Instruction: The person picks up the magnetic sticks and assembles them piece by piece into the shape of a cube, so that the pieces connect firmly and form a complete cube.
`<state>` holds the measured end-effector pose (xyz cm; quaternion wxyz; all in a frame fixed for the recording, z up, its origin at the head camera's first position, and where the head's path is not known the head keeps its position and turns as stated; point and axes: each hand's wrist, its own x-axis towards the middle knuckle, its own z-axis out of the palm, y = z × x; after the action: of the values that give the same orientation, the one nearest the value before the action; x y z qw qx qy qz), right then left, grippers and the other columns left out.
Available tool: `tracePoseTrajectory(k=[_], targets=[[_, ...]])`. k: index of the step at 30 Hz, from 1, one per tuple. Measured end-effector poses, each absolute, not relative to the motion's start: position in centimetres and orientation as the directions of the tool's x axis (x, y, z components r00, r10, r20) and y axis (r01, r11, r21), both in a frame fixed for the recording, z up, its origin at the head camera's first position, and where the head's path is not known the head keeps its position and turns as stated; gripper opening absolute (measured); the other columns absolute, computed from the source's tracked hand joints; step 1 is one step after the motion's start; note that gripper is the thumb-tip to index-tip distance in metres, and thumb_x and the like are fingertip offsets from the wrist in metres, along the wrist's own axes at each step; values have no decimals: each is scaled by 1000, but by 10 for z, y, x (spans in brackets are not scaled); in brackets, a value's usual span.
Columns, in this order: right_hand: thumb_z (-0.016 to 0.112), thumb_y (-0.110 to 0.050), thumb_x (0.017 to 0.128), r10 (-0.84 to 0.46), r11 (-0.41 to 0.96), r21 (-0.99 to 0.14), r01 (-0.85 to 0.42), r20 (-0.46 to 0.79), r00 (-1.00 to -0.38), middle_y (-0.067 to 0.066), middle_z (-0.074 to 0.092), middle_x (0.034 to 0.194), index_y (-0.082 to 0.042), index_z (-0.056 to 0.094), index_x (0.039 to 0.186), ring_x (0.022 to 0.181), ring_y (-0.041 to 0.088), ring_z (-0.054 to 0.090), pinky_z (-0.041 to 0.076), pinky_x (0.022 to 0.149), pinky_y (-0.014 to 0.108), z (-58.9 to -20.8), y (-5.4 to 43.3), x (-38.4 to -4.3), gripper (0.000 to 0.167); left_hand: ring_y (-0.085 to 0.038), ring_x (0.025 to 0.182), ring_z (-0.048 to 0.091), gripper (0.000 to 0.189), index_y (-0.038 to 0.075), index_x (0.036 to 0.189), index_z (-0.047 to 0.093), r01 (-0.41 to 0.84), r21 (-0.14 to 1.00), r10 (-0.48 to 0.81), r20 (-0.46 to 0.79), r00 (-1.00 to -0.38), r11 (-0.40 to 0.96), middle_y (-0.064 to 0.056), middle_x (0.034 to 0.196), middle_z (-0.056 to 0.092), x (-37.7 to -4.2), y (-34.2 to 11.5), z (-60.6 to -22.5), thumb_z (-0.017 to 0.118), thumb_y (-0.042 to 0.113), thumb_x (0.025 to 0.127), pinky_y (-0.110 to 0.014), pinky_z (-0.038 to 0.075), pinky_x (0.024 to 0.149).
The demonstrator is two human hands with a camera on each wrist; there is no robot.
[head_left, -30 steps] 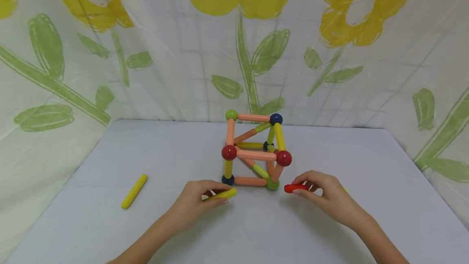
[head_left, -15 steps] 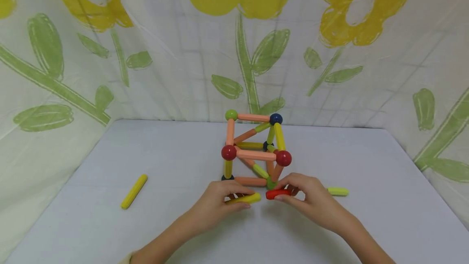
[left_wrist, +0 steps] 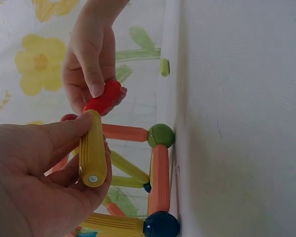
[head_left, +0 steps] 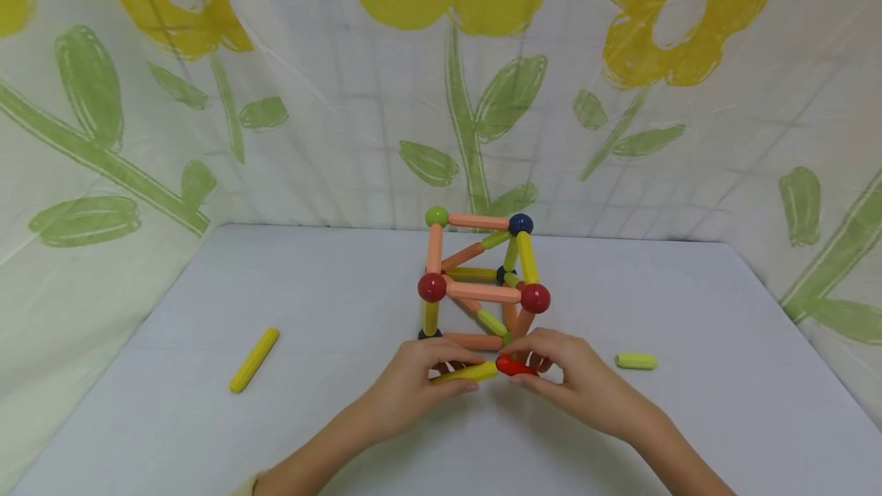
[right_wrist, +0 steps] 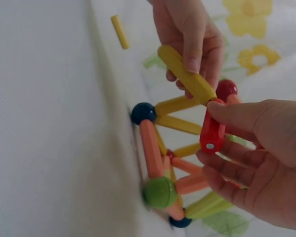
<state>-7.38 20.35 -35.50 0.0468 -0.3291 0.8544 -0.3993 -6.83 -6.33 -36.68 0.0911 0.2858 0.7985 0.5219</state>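
In front of a cube frame of magnetic rods and balls (head_left: pixel 482 293), my left hand (head_left: pixel 413 381) pinches a yellow magnetic rod (left_wrist: pixel 92 153) between thumb and fingers. My right hand (head_left: pixel 575 381) pinches a short red magnetic rod (right_wrist: pixel 213 129). The inner ends of both rods meet at an angle, seen in both wrist views. A round metal tip shows on each rod's outer end. Behind the hands, the frame's near lower green ball (right_wrist: pixel 160 192) is mostly covered in the head view but plain in the wrist views.
A loose yellow rod (head_left: pixel 254 360) lies on the table (head_left: pixel 331 282) to the left. A short lime-green rod (head_left: pixel 637 360) lies to the right. A white cloth with painted flowers (head_left: pixel 310 98) hangs behind the table.
Both hands have come together: the left moved right with the yellow rod, the right moved left with the red rod. The rods' ends, apart before, now touch. The frame stays in place.
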Motion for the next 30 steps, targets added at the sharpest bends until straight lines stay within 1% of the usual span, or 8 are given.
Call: tracePoseTrajectory(k=[7,10,13,16,19,22,25,30], targets=[[77,-14,98,-565,403,-763,-505,227,-793,-3,75,108,-11,69,121,91,8,67,61,81,28,-359,205,-74,25,-8,100,66,33,11,128,77,353,906,543,178,-820,236,2,135,72,-69,-62,-369,78,10,96,-25,59,87],[72,-9,101,-549,353,-788,-504,261,-794,5,74,114,-6,67,129,93,11,70,62,82,28,-360,205,-74,29,-8,101,68,33,15,129,77,338,914,533,176,-828,224,7,134,73,-69,-63,-370,77,12,96,-26,60,87],[66,-6,104,-546,297,-820,-489,274,-792,13,71,122,-3,64,135,98,13,70,62,85,29,-360,204,-73,32,-8,103,69,33,13,129,76,328,921,529,176,-830,208,5,134,73,-70,-63,-372,77,12,97,-27,60,88],[63,-4,105,-529,224,-879,-422,255,-810,20,66,123,2,60,133,105,14,68,62,89,28,-358,201,-71,29,-9,106,69,33,12,130,76,306,933,527,167,-833,189,2,135,73,-70,-62,-373,77,12,97,-27,60,90],[61,-1,105,-501,138,-922,-361,249,-829,18,66,122,6,55,130,108,16,68,61,92,27,-355,199,-69,26,-11,108,68,33,12,130,75,267,948,513,145,-846,174,1,134,73,-69,-60,-373,76,11,98,-26,59,91],[60,1,105,-482,81,-939,-334,256,-838,11,68,121,7,51,129,109,15,69,61,92,25,-352,199,-68,26,-14,109,69,31,10,129,75,225,963,496,123,-859,150,-1,133,74,-69,-60,-372,76,11,98,-26,59,91],[60,2,105,-471,56,-946,-320,258,-844,6,67,123,7,50,129,110,14,69,60,93,24,-351,199,-68,26,-16,109,70,28,7,126,76,189,972,487,100,-868,138,-6,133,74,-68,-60,-370,76,11,98,-24,59,91],[60,4,104,-472,34,-943,-330,276,-837,3,68,123,7,51,129,110,14,70,60,94,24,-349,198,-66,26,-15,105,69,31,10,129,75,192,966,503,81,-861,174,-4,130,74,-66,-61,-365,76,12,98,-24,59,90]])
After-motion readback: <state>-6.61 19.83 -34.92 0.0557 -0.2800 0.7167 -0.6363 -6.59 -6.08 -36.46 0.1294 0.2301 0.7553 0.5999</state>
